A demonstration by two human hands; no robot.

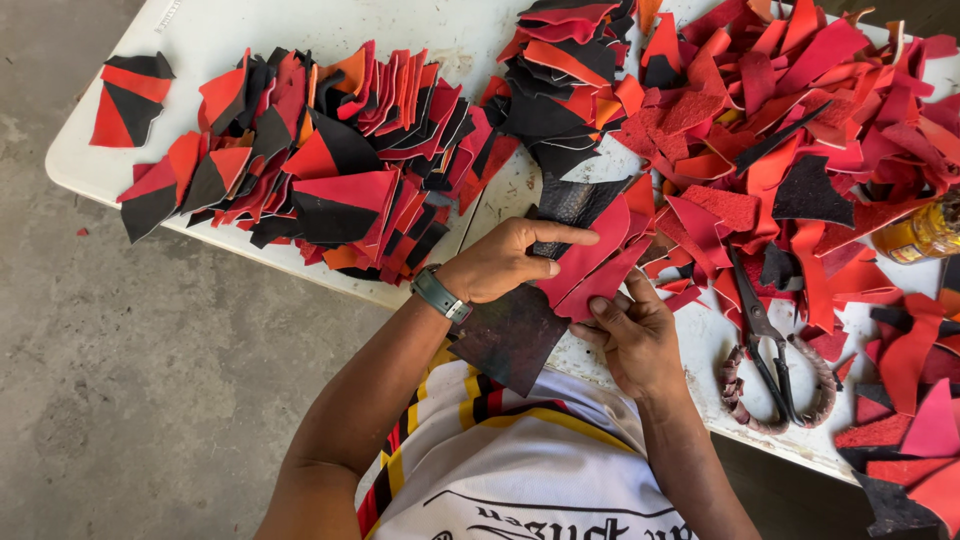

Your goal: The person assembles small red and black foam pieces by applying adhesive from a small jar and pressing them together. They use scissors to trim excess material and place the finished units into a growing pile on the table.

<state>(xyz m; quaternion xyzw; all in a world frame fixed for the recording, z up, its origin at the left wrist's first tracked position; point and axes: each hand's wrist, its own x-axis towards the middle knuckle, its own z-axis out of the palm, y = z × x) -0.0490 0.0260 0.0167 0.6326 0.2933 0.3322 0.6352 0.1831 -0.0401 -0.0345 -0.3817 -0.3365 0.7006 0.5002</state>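
While both hands grip it, the red leather piece [592, 268] lies between left hand [500, 262] and right hand [632, 335].

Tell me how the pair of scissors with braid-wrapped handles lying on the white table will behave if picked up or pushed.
The pair of scissors with braid-wrapped handles looks like dark metal, so probably stiff and fairly heavy for its size. The wrapped loops should give a sure grip, not slippery. It lies flat on the white table, so a push would likely slide it, not roll it, perhaps dragging nearby red scraps.
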